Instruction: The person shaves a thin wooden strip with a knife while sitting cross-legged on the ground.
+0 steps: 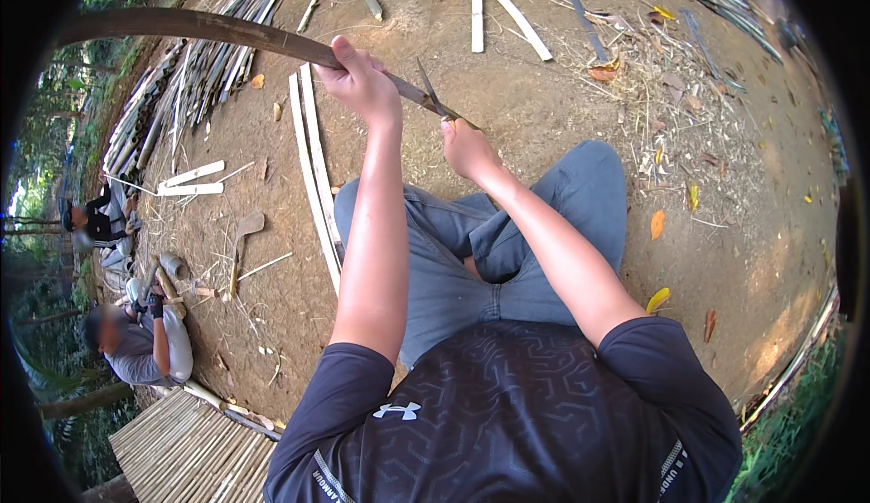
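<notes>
A long dark brown strip (217, 30), which looks like split bamboo, runs from the upper left edge down to just above my right hand. My left hand (364, 89) is closed around it partway along, thumb stretched on top. Its lower end lies by my right hand (469, 149), which is closed on a knife. The narrow dark knife blade (429, 86) points up and away, crossing the strip near that end. Most of the knife's handle is hidden in my fist. My crossed legs in grey trousers (562, 204) are below the hands.
Pale split strips (313, 159) lie beside my left knee. Bamboo poles (195, 72) are piled at the far left; more pale slats (478, 14) lie ahead. Shavings (652, 113) litter the ground at right. A hoe-like tool (240, 240) and a seated person (149, 344) are at left.
</notes>
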### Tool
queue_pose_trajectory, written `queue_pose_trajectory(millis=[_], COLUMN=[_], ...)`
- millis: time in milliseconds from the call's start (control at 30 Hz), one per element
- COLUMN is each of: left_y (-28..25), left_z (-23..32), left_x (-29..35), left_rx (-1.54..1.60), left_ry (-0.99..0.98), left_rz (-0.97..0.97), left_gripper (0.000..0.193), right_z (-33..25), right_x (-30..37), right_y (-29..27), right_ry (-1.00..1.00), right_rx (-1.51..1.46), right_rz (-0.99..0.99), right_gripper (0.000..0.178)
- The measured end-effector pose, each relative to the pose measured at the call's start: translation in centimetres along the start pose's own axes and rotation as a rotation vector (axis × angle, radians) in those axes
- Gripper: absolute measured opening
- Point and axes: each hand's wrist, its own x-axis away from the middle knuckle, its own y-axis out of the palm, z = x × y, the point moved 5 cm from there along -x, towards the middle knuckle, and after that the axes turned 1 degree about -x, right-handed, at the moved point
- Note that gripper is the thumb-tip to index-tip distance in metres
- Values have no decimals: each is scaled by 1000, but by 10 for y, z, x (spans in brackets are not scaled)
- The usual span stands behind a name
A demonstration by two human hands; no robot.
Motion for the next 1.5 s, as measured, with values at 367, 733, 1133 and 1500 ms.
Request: queue_pose_trajectory(millis=[367, 733, 1133, 1500], left_y=[-30, -26, -7, -3], left_z=[-7, -6, 4, 1], left_x=[-14, -8, 7, 7], left_rx=[-15, -39, -61, -93], left_ry=[-47, -57, 4, -31], left_rz=[113, 129, 44, 83], left_gripper=[46, 44, 42, 47], right_z=[-54, 43, -12, 18], right_x=[9, -52, 4, -22], right_y=[-12, 18, -14, -8], right_ry=[3, 101, -47, 73], right_rx=[66, 223, -16, -27], right_rz=[-95, -210, -105, -233], right_gripper=[46, 41, 44, 45])
